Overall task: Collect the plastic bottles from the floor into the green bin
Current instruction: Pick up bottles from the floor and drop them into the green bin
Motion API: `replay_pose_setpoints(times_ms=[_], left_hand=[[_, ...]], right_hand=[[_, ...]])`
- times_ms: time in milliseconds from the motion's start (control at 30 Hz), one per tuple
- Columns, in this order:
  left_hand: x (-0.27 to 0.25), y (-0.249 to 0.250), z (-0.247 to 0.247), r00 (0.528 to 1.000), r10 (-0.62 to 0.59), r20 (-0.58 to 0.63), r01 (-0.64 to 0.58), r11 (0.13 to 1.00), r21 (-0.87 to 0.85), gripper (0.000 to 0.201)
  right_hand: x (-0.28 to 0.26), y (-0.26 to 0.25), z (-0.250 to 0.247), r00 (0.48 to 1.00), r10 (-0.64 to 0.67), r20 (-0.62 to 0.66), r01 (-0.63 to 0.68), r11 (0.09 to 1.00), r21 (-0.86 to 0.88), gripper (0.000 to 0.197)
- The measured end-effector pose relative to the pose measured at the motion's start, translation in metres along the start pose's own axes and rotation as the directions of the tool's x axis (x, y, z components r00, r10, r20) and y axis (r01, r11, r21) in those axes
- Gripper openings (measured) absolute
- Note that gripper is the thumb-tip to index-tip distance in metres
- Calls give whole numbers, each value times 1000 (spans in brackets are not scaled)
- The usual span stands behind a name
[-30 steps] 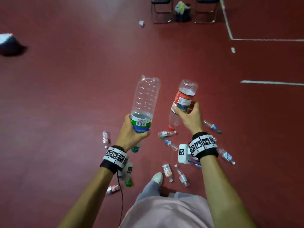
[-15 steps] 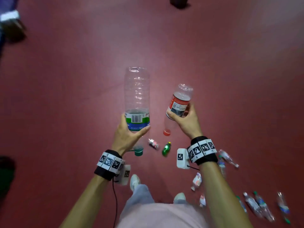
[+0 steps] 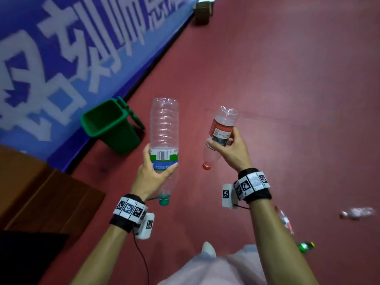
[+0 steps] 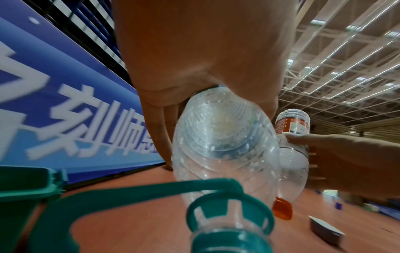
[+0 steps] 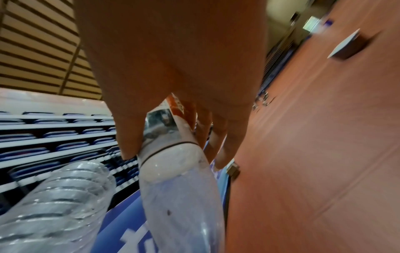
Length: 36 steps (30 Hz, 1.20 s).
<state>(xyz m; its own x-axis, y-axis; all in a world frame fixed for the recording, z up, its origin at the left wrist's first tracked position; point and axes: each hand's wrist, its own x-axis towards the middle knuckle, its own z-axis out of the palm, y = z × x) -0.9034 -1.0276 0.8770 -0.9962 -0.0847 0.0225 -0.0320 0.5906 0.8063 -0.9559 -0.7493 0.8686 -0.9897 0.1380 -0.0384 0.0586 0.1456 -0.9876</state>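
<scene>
My left hand (image 3: 153, 173) grips a large clear ribbed plastic bottle with a green cap (image 3: 164, 128), cap down, and my right hand (image 3: 230, 150) grips a smaller clear plastic bottle with a red label and red cap (image 3: 223, 126), also cap down. The open green plastic bin (image 3: 109, 122) stands on the red floor (image 3: 287, 99) against a blue banner (image 3: 61, 58), just left of the large bottle. More small bottles (image 3: 356, 212) lie behind to my right.

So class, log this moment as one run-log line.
left hand: grips green-capped bottle | right hand: grips red-capped bottle | green bin: open, ahead-left
</scene>
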Motion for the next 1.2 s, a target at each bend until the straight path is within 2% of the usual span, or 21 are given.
replay_pose_setpoints(times_ms=[133,333,433,600,733,833,1033,1200], left_hand=[[31,-57,-66,982,-145,-120,149,989,19,87],[78,-120,-116,923,-289,-254,294,956,-18,80],[117,-147,-134,895,-340,-289,343,938,-43,79],[203,-180,-172,831,-411,-374,418,906,-66,80],[269,-187,-211,777,-442,-447,446,889,-104,76],[304,-195,-236,736,-463,-494,470,875,-120,75],[363,-237,-278,673,-512,-533,510,844,-168,81],[425,-304,-317,660,-566,-494,552,811,-193,90]], right_hand=[[48,-20,106,985,-30,169,30,1000,6,63],[121,-27,226,936,-39,349,56,998,-41,62],[171,-28,280,905,-46,423,69,997,-40,62],[282,-53,382,838,-85,539,120,992,-31,62],[362,-91,462,811,-131,571,132,991,40,56],[395,-99,513,779,-124,615,95,992,80,56],[449,-70,608,718,-59,693,67,998,15,60],[513,-45,687,723,19,691,78,991,-108,68]])
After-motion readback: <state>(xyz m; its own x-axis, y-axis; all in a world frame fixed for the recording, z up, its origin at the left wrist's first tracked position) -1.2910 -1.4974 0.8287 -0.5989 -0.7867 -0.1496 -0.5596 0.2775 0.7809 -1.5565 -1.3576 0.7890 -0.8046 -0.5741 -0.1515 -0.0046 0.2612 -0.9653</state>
